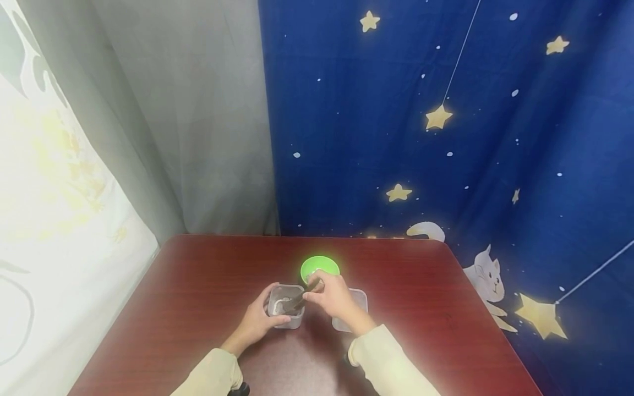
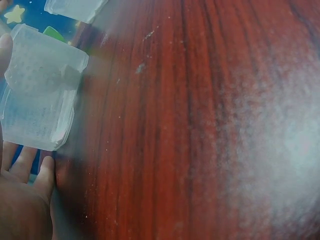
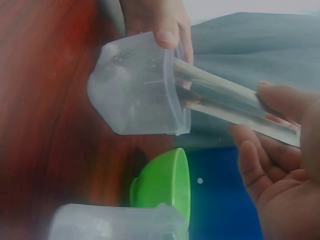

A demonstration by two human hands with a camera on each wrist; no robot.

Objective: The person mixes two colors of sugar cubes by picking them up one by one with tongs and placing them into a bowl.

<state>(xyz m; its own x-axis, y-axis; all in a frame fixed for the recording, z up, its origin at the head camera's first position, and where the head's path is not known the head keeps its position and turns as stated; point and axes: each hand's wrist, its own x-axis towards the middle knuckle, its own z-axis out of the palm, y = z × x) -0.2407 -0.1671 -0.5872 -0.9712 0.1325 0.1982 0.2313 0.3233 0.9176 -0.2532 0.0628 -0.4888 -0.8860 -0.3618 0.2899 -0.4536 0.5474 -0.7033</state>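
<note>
My left hand (image 1: 256, 318) grips a clear plastic container (image 1: 287, 324) on the table, thumb at the near rim and fingers along its left side. In the right wrist view that thumb presses the rim of the same container (image 3: 135, 92). A pair of metal tongs (image 3: 222, 111) is pinched between the thumb and fingers of my right hand (image 1: 331, 294). Its two arms reach over the rim, with the tips inside the container. Something whitish lies at the bottom, too small to identify. Just beyond my right hand stands a green bowl (image 1: 320, 262), partly hidden by it.
A second clear container (image 1: 361, 301) stands under my right wrist, partly covered by it. The reddish-brown wooden table (image 1: 223, 264) ends at a grey curtain (image 1: 223, 137) and a blue curtain (image 1: 346, 137) with stars behind it.
</note>
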